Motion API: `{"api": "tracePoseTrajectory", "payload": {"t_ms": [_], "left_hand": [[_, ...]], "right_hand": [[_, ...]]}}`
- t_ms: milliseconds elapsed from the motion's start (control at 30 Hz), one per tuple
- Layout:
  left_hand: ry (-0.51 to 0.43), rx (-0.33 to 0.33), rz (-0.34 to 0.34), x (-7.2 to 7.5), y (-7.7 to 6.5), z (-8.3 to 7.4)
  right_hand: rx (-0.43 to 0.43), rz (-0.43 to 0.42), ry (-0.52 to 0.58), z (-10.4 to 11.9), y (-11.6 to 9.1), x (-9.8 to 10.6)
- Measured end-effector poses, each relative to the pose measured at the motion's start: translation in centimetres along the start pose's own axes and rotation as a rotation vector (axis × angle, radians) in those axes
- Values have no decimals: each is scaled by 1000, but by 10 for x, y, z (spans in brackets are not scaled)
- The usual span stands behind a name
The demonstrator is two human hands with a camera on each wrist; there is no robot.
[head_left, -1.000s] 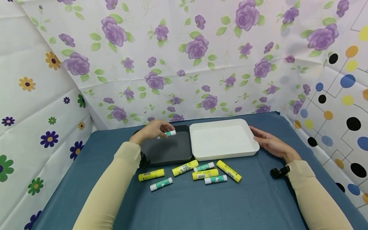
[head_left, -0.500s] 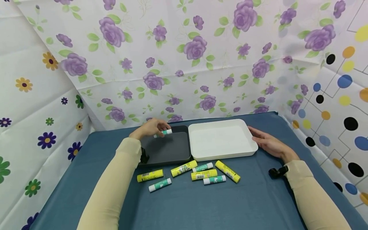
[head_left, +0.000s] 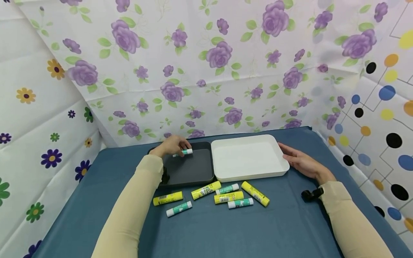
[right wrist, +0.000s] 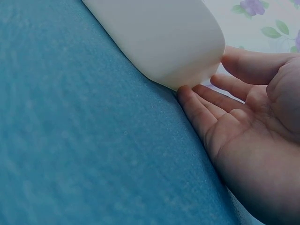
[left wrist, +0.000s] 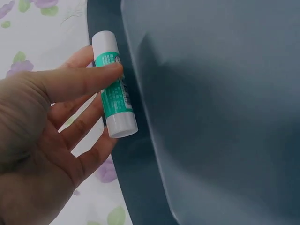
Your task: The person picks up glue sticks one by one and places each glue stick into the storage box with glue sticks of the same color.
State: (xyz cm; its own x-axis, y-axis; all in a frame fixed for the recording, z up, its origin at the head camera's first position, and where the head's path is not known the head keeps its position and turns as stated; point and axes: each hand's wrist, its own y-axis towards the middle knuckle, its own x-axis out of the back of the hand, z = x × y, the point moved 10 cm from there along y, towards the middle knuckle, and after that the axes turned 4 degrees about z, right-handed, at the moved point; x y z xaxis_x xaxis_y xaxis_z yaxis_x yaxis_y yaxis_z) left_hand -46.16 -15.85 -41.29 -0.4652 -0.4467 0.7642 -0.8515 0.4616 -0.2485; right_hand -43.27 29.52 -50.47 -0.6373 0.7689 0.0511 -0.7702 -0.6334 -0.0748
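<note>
Between thumb and fingers, my left hand [head_left: 171, 146] pinches a green glue stick with white ends [left wrist: 116, 101]. In the head view it is over the back left part of a dark grey tray [head_left: 196, 168]. The left wrist view shows the thumb across the label and the lower fingers spread loosely behind. My right hand [head_left: 303, 163] rests at the right end of a white tray [head_left: 248, 157]. Its thumb touches the wall near the rim, and its nearly straight fingertips [right wrist: 185, 93] meet the bottom corner by the cloth. Both trays look bare inside.
In front of the trays lie several yellow glue sticks [head_left: 227, 197] and green glue sticks [head_left: 179, 209], loosely scattered on the blue cloth [head_left: 219, 233]. The two trays stand side by side. Behind rises a floral curtain [head_left: 193, 71]; patterned sheets hang at both sides.
My left hand has shifted slightly left, then lowered a little toward the dark tray, still pinching the green glue stick. The right hand stays at the white tray.
</note>
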Motion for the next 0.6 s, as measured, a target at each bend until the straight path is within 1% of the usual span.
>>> {"api": "tracePoseTrajectory", "payload": {"t_ms": [133, 267, 467, 600], "left_hand": [[46, 8, 19, -7, 6, 2], [81, 10, 27, -10, 9, 4], [109, 22, 24, -10, 12, 6], [99, 32, 29, -12, 11, 8]], "right_hand": [[2, -4, -1, 0, -2, 1], [-4, -8, -5, 1, -2, 2], [-2, -17, -6, 1, -3, 3], [-1, -10, -6, -1, -2, 3]]}}
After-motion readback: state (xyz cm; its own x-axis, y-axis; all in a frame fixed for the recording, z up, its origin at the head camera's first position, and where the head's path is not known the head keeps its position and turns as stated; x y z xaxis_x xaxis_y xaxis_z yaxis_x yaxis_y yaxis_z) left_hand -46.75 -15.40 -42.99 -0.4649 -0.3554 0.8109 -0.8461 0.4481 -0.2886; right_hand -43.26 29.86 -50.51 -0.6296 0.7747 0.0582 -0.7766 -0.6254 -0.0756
